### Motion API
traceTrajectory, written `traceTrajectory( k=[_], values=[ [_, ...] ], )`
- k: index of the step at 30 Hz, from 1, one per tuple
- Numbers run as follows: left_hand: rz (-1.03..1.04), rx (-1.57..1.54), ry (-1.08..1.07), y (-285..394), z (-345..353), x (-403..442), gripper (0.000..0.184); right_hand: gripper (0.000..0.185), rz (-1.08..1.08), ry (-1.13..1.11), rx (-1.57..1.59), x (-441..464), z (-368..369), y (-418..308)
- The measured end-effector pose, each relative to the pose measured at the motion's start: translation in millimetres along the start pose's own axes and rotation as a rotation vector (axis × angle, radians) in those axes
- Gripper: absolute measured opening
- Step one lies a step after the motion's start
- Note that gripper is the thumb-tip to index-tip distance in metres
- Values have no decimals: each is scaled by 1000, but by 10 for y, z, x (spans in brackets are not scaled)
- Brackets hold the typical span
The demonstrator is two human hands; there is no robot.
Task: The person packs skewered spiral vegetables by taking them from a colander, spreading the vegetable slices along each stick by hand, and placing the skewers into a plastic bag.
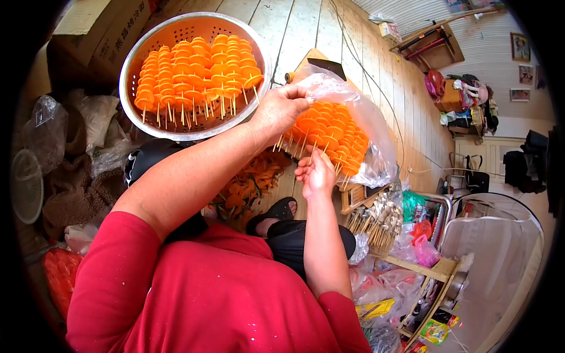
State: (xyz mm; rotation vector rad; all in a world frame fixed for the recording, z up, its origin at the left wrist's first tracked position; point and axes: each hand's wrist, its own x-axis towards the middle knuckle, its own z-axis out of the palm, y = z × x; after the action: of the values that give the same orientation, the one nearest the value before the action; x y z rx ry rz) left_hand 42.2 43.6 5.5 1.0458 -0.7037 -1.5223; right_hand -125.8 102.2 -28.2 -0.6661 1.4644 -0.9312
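Observation:
My left hand [285, 109] pinches the rim of a clear plastic bag [376, 129]. In the bag lie rows of skewered thin orange vegetable slices [329, 132], their bare stick ends pointing toward me. My right hand [318, 175] is at those stick ends, thumb and fingers closed around a skewer [312, 154]. To the left stands a metal colander [126, 94] with more skewers of orange slices [197, 70] standing in rows. Part of the bag's opening is hidden behind my left hand.
Behind the bag, a dark knife blade [328, 67] lies on a wooden board. Orange peelings [247, 182] are heaped by my sandaled foot [276, 215]. Skewers of pale pieces [376, 220] lie at right, near a wooden rack [438, 270]. A cardboard box [106, 35] stands at upper left.

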Motion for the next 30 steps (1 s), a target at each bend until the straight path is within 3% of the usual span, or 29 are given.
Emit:
traceTrajectory(
  k=[8,11,14,26,28,30],
  values=[
    [17,-18,-15,-42,-18,24,4,36,-12,84,-494,-1,-73,-49],
    [17,-10,-19,-47,-20,31,4,34,95,75,-669,-10,-77,-215],
    [7,-14,-17,-48,-23,27,4,33,185,43,-717,42,-175,-271],
    [16,-57,23,-111,-13,68,6,35,216,-29,-677,13,-210,-271],
    [84,56,50,-101,-10,67,6,36,223,34,-879,-78,-168,-313],
    [176,198,20,-82,-22,24,9,35,97,80,-1063,-246,-109,-461]
  ],
)
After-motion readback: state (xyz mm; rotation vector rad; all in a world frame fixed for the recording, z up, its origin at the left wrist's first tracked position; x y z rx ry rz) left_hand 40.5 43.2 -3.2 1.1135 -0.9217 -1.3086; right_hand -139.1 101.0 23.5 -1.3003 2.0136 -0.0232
